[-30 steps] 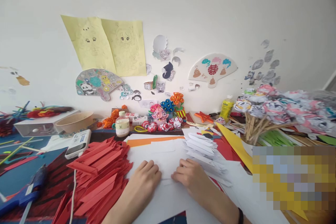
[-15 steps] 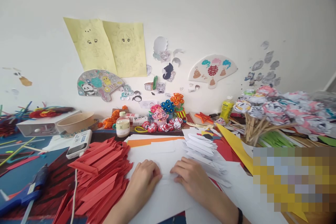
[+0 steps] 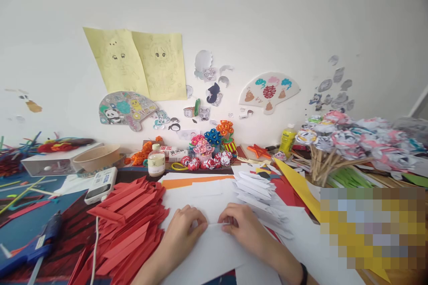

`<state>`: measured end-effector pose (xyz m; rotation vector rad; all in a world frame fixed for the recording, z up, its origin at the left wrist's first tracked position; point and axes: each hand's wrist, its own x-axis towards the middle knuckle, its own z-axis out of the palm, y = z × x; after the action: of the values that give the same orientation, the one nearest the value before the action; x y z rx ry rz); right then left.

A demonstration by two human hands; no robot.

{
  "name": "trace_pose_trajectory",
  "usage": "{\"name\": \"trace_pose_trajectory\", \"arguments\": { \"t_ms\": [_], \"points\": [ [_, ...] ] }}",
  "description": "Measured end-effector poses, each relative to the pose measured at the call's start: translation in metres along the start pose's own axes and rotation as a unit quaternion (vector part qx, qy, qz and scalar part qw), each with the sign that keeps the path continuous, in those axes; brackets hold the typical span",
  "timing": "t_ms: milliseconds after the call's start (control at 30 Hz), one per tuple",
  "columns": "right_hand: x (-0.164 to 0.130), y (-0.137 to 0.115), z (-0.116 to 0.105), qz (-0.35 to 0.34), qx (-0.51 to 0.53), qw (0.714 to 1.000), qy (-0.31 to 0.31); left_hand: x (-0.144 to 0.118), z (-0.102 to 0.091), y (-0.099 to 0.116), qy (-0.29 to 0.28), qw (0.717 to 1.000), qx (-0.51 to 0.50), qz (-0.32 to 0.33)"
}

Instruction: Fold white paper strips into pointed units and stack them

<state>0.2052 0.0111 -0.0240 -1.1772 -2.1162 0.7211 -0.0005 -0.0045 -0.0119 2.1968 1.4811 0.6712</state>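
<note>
My left hand (image 3: 183,228) and my right hand (image 3: 242,225) rest close together on a white sheet of paper (image 3: 207,254) lying on the table in front of me. Both sets of fingertips pinch the sheet's far edge, which is lifted slightly into a fold. A pile of folded red paper strips (image 3: 129,222) lies just left of my left hand. A stack of folded white paper pieces (image 3: 257,191) sits just beyond my right hand. More white and orange sheets (image 3: 197,182) lie behind the fold.
A blue glue gun (image 3: 31,245) and its white cord lie at the left. A small bottle (image 3: 155,160), a white device (image 3: 100,184), a bowl (image 3: 95,156), paper flowers (image 3: 210,149), a yellow glue bottle (image 3: 288,139) and paper flowers on sticks (image 3: 347,142) crowd the table's far side.
My hands have drawn closer together and the fingers have curled onto the white sheet's edge, lifting it into a fold. The view has tilted slightly.
</note>
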Motion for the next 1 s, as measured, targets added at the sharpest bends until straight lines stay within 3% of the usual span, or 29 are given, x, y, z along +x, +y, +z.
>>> {"name": "trace_pose_trajectory", "arguments": {
  "t_ms": [200, 600, 1000],
  "points": [
    [0.005, -0.002, -0.003, 0.049, 0.063, 0.996, 0.032, 0.001, -0.002, -0.001, 0.005, 0.998, -0.054, -0.023],
    [0.003, -0.002, -0.003, -0.006, 0.084, 0.993, 0.078, 0.0, -0.009, 0.004, -0.014, 0.997, -0.074, -0.015],
    [0.002, -0.004, -0.007, -0.018, 0.08, 0.994, 0.074, -0.002, -0.01, 0.008, -0.01, 0.998, -0.066, -0.01]
  ]
}}
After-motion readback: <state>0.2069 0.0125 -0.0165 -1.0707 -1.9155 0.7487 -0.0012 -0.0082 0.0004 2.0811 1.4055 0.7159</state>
